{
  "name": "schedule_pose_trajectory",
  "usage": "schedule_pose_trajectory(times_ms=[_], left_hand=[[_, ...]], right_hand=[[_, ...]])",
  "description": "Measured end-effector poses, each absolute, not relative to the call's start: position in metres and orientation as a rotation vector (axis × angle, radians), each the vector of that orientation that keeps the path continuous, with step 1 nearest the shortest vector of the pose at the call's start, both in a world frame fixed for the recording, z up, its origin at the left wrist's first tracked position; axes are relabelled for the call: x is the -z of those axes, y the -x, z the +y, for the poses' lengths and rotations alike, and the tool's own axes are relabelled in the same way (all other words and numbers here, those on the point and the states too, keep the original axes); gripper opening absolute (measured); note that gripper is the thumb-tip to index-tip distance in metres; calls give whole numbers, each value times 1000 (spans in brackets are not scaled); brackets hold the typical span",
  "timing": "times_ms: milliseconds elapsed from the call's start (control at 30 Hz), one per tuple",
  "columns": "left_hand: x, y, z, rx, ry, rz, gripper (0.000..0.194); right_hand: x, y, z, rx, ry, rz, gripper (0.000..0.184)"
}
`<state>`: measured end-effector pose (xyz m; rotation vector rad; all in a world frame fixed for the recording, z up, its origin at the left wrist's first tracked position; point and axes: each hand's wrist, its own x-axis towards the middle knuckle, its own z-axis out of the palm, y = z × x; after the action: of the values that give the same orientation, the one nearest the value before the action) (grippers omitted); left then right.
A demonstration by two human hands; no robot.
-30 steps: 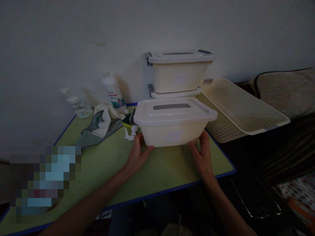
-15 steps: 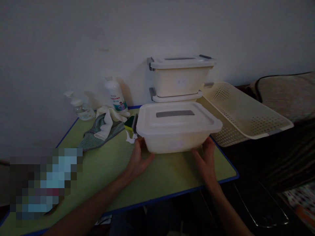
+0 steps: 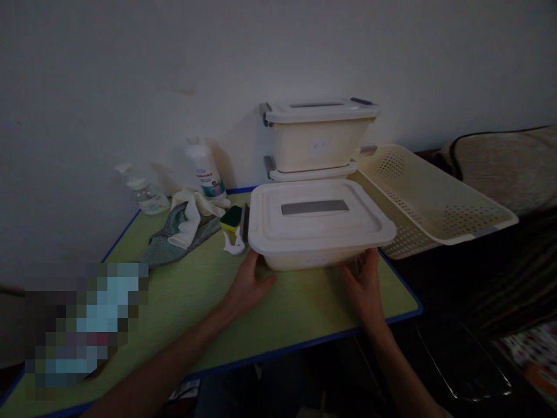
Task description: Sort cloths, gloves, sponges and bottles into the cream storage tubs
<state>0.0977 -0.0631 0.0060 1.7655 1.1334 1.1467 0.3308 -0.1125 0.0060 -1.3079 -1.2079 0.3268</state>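
A cream lidded plastic box (image 3: 319, 229) with a grey handle strip on its lid is tilted toward me at the right part of a green table (image 3: 187, 296). My left hand (image 3: 249, 283) grips the box's lower left corner. My right hand (image 3: 364, 284) grips its lower right corner. Both hands have their fingers curled under the box's base. Behind it, two more cream lidded boxes (image 3: 319, 139) are stacked against the wall.
A perforated cream basket (image 3: 435, 200) leans off the table's right edge. At the back left lie a grey and white cloth (image 3: 183, 229), a yellow-green sponge (image 3: 231, 218), a white bottle (image 3: 204, 168) and a clear pump bottle (image 3: 145, 194). Dark furniture stands to the right.
The front box has tipped toward me, showing more of its lid and less of its front wall. Both hands have stayed at its lower corners.
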Motion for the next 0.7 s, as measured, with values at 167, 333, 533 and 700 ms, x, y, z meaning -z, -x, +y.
schedule_pose_trajectory(times_ms=[167,333,533,700], left_hand=[[-7,-92,-63,-1456,-1729,1049,85],[-22,-83,-68,-1635,-2098,967,82],[-25,-85,-72,-1523,-2330,965,72],[-23,-86,-72,-1537,-2323,1042,70]], right_hand=[[-16,-329,-118,-264,1160,-966,78],[-31,-330,-118,-53,998,-973,59],[-46,-343,-111,-20,1133,-1053,47],[-49,-349,-110,16,1234,-1087,51]])
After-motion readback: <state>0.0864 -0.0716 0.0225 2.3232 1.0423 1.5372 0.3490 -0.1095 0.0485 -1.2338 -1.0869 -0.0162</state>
